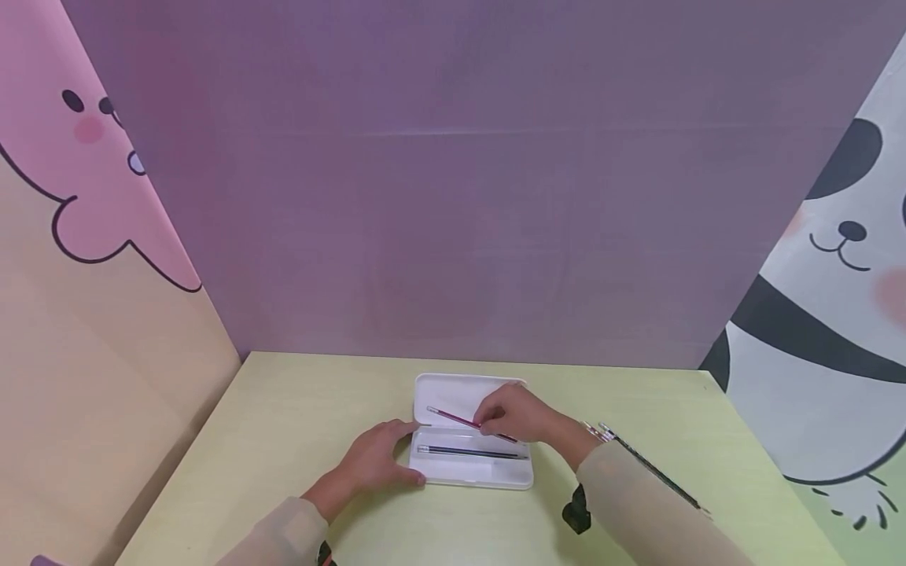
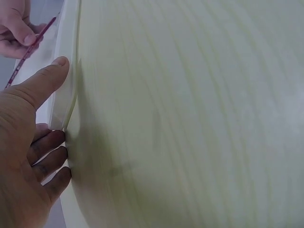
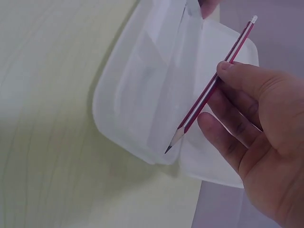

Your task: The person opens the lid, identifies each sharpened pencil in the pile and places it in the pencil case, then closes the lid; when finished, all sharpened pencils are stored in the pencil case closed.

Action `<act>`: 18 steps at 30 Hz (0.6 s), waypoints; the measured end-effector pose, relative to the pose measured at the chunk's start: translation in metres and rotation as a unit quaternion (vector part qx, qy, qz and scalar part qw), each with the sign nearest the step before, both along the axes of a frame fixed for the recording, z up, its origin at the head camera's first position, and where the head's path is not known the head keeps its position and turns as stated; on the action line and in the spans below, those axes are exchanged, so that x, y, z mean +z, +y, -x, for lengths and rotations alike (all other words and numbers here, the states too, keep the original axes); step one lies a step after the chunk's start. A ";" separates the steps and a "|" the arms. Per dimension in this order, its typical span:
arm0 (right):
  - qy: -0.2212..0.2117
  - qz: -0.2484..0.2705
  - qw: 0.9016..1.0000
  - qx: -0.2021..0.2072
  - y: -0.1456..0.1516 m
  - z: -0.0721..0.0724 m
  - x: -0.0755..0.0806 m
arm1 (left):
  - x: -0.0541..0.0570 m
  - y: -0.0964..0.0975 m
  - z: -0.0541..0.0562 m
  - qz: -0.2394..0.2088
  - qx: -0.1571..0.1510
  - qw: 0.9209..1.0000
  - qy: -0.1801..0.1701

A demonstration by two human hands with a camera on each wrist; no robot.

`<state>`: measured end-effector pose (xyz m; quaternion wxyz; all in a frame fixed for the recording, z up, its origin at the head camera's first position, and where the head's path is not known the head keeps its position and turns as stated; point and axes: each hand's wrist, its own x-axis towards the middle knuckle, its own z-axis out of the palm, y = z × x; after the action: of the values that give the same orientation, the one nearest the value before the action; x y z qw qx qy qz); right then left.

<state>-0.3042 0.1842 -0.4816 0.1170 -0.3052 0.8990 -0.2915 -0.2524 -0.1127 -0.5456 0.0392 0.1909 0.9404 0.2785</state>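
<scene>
A white pencil case (image 1: 470,477) lies unfolded on the table, its lid (image 1: 453,389) laid back on the far side. Inside the near half rests a dark pencil (image 1: 467,452), eraser end left. My right hand (image 1: 520,413) pinches a red-and-white striped pencil (image 3: 204,97) between thumb and fingers above the case. Its sharpened tip points down to the right in the head view, with the white eraser up at the left. My left hand (image 1: 378,457) holds the case's left end, thumb at the near corner and fingers by the hinge.
More pencils lie on the table right of the case, partly behind my right sleeve (image 1: 637,495); one is a long dark pencil (image 1: 658,472). A purple panel (image 1: 467,236) rises along the table's back edge. Cartoon-printed walls stand on both sides.
</scene>
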 end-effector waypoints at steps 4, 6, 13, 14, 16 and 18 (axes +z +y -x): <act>-0.003 -0.010 1.000 0.006 -0.006 -0.002 -0.006 | 0.002 0.000 -0.001 0.000 0.001 1.000 -0.005; -0.003 -0.018 1.000 0.009 -0.007 -0.002 -0.009 | 0.002 0.000 -0.002 0.002 0.001 1.000 -0.006; 0.018 -0.051 0.998 0.013 -0.012 -0.004 -0.019 | 0.003 0.000 -0.002 0.004 0.002 1.000 -0.004; 0.024 -0.058 0.998 0.012 -0.012 -0.005 -0.020 | 0.002 0.000 -0.002 0.004 0.002 1.000 -0.004; 0.041 -0.073 0.996 0.010 -0.013 -0.006 -0.022 | 0.002 0.000 -0.002 0.005 0.002 1.000 -0.005; 0.056 -0.085 0.995 0.010 -0.014 -0.007 -0.023 | 0.002 0.000 -0.002 0.004 0.002 1.000 -0.006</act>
<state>-0.2975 0.1702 -0.5046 0.0951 -0.3187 0.9225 -0.1958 -0.2509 -0.1122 -0.5441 0.0449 0.1868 0.9419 0.2756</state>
